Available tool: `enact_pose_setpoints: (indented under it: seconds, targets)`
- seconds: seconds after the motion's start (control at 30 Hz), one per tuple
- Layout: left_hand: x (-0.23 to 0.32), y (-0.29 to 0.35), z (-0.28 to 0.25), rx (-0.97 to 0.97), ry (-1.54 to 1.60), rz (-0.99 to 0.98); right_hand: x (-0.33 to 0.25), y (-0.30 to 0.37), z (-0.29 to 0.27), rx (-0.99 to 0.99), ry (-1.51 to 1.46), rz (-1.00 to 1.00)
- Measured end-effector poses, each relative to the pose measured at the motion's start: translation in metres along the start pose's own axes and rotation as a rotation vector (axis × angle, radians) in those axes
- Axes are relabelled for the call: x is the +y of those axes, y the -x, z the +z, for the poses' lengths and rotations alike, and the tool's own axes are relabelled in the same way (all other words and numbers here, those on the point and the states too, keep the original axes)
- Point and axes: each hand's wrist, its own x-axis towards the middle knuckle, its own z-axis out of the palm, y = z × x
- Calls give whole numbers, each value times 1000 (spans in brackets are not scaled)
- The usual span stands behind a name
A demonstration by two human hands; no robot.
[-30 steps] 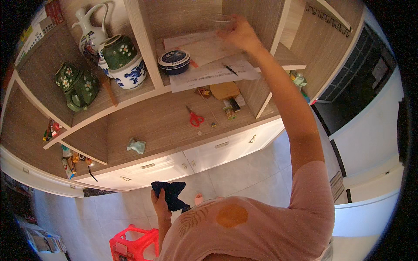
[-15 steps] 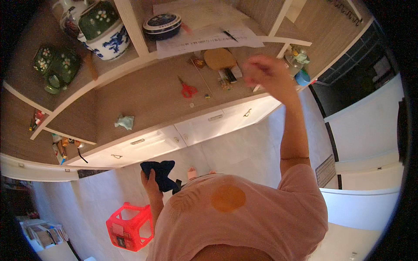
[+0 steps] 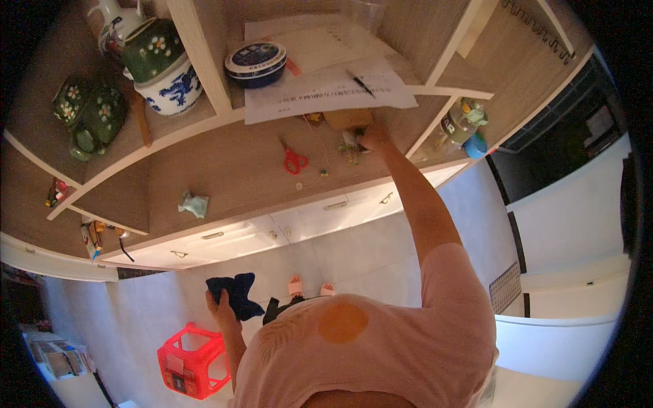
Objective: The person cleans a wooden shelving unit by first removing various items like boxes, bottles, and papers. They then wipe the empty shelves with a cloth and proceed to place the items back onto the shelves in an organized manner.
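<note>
My left hand [image 3: 220, 307] is closed round a dark blue cloth [image 3: 238, 294], held low in front of the cabinet. My right hand [image 3: 375, 137] reaches onto the cabinet's counter. Its fingers are at a small white and dark item [image 3: 352, 139], and whether they grip it is too blurred to tell. Just behind lies a flat, rounded brown thing [image 3: 347, 118], partly covered by a sheet of paper above. A small greenish bundle [image 3: 349, 155] lies nearest the hand, and to the left are a thin stick [image 3: 320, 151] and red-handled scissors [image 3: 294, 161].
A printed sheet [image 3: 320, 95] with a pen [image 3: 362, 84] overhangs the upper shelf beside a blue-and-white round tin [image 3: 256, 64]. Pots [image 3: 175, 92] stand at left, a clear jar [image 3: 449, 129] at right. A pale crumpled cloth [image 3: 194, 204] lies on the counter; a red plastic stool [image 3: 194, 364] stands on the floor.
My right hand has moved left and down to the small items on the counter. My left hand, still holding the blue cloth, is slightly lower and further left. The whole view has shifted a little.
</note>
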Motion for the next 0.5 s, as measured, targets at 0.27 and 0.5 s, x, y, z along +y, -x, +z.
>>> enact_pose_setpoints:
  seconds: [0.27,0.5]
  targets:
    - [3,-1,31,-106,50,-48,28,-10,16,333,-335,14]
    - [3,-4,41,-169,4,-33,-23,240,-131,110,-1158,36]
